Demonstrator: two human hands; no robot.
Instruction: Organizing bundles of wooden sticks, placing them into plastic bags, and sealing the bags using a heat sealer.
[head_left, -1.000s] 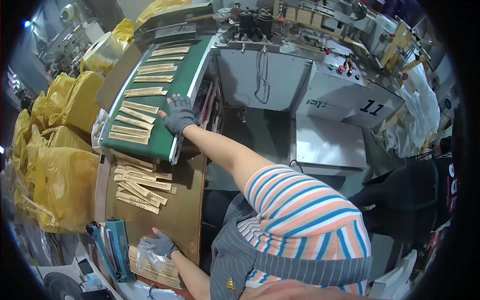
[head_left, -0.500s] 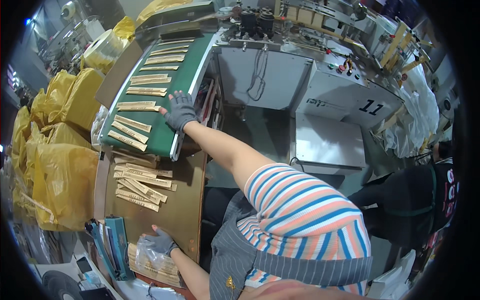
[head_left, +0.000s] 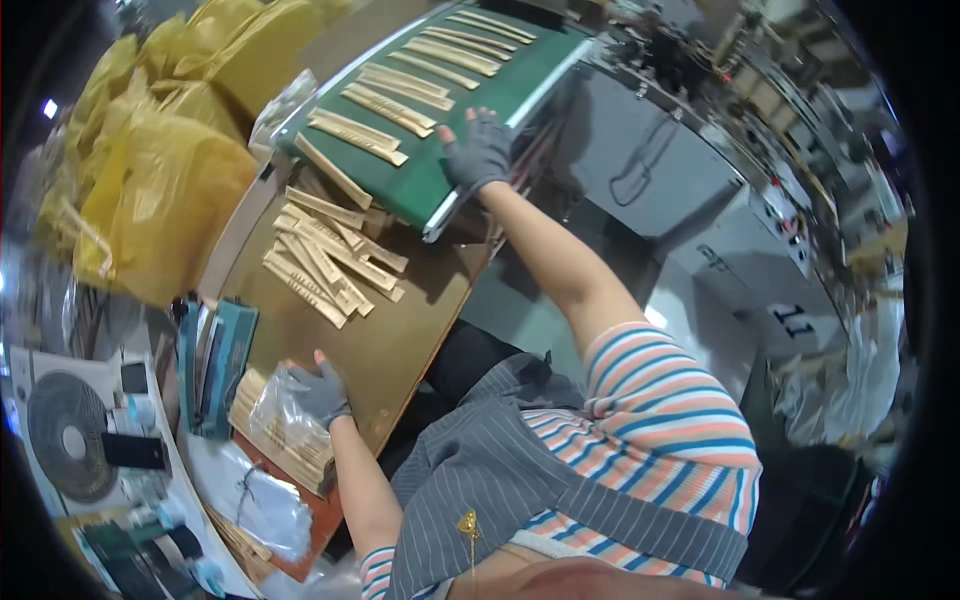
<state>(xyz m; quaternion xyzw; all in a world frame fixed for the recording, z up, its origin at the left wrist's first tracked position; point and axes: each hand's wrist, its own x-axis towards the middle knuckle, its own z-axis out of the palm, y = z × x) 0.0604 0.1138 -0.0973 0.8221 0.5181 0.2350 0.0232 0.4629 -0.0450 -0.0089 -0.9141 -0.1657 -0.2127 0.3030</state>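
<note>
Slim tan paper sachets [head_left: 385, 110] lie crosswise in small groups on a green conveyor belt [head_left: 420, 190]. My right hand [head_left: 478, 152], in a grey fingerless glove, rests at the belt's right side with its fingers spread, holding nothing. Below the belt's near end, a loose pile of the same sachets [head_left: 320, 255] covers part of the brown table. One sachet [head_left: 333, 171] slants over the belt's end. My left hand [head_left: 322, 392], gloved the same way, has a clear plastic bag [head_left: 281, 408] at its fingers, over stacked sachets [head_left: 290, 452]; its fingertips are partly hidden.
Yellow plastic sacks [head_left: 165, 200] crowd the left side. A teal metal holder [head_left: 217, 365] stands left of the stacked sachets. Farther left are a fan [head_left: 72, 438] and a dark phone [head_left: 134, 451]. A grey machine cabinet [head_left: 640, 150] stands beyond my right arm.
The whole view has turned and shifted. Sachets have moved toward the belt's near end, and the nearest ones have left it for the pile. Both hands keep about the same places.
</note>
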